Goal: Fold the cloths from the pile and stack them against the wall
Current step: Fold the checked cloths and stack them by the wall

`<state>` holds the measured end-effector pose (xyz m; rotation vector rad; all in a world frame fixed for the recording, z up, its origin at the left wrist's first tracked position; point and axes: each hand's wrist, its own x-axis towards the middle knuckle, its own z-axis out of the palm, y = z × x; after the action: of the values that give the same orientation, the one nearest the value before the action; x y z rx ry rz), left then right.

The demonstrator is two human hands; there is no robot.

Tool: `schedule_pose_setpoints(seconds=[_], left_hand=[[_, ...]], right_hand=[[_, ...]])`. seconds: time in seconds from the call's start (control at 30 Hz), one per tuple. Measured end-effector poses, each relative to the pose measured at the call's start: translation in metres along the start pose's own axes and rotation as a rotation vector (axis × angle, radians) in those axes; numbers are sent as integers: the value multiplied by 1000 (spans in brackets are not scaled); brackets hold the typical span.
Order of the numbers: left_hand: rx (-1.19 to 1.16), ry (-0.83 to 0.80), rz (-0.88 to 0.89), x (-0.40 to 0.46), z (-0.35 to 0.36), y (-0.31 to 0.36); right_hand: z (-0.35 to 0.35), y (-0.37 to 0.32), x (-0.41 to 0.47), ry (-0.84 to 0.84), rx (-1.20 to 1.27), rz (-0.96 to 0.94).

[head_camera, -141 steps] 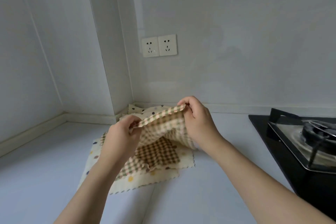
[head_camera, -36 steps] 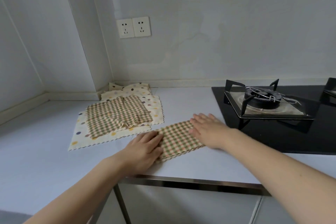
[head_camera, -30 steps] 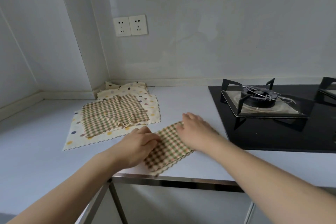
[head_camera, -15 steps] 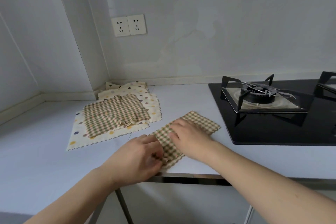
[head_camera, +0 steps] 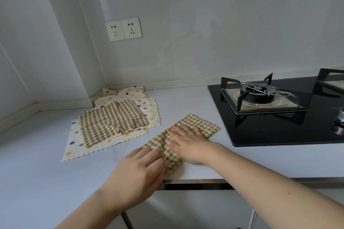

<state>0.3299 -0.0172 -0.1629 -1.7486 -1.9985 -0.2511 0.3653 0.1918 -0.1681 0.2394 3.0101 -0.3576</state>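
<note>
Head view: nearest the hob (head_camera: 279, 117), to its left by the table (head_camera: 37, 173) edge, a checked cloth (head_camera: 202, 124) is pressed flat — half folded, it seems — under the left hand (head_camera: 137, 171) and right hand (head_camera: 188, 143), fingers straight, nothing gripped. Farther left, the pile (head_camera: 111, 124) remains unfolded; no stack is seen against the wall (head_camera: 223, 24) — most is left.

Head-height view, down onto near countertop (head_camera: 55, 182)
</note>
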Motion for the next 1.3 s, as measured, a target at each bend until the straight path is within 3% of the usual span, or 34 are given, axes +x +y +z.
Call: schedule_pose_setpoints(seconds=[0.13, 0.33, 0.4, 0.47, 0.57, 0.63, 0.73, 0.9, 1.07, 1.13, 1.3], left_hand=[[6, -68, 46, 0, 1, -1], [-210, -180, -10, 3, -11, -3], [-346, -200, -115, 9, -13, -5], [-446, -153, -339, 19, -7, -10], [-255, 31, -492, 36, 15, -18], [-184, -10, -509, 42, 29, -16], [-94, -184, -492, 34, 40, -13], [-27, -281, -443, 25, 29, -13], [26, -310, -466, 27, 17, -17], [-29, -230, -446, 30, 19, -17], [-217, -262, -304, 15, 18, -14]], right_hand=[[1, 2, 0, -18, -11, -7], [-2, 10, 4, -8, 71, -21], [-8, 8, 11, 14, 159, 7], [-18, 5, 18, 70, 211, 54], [-24, 0, 23, 183, 111, 106], [-15, -1, 23, 234, -5, 111], [-4, 7, 26, 266, 2, 90], [-9, 31, 19, 154, 52, 79], [-11, 29, 22, 137, -129, 290], [-9, 30, 19, 160, -118, 372], [-3, 48, 4, 99, 2, 364]])
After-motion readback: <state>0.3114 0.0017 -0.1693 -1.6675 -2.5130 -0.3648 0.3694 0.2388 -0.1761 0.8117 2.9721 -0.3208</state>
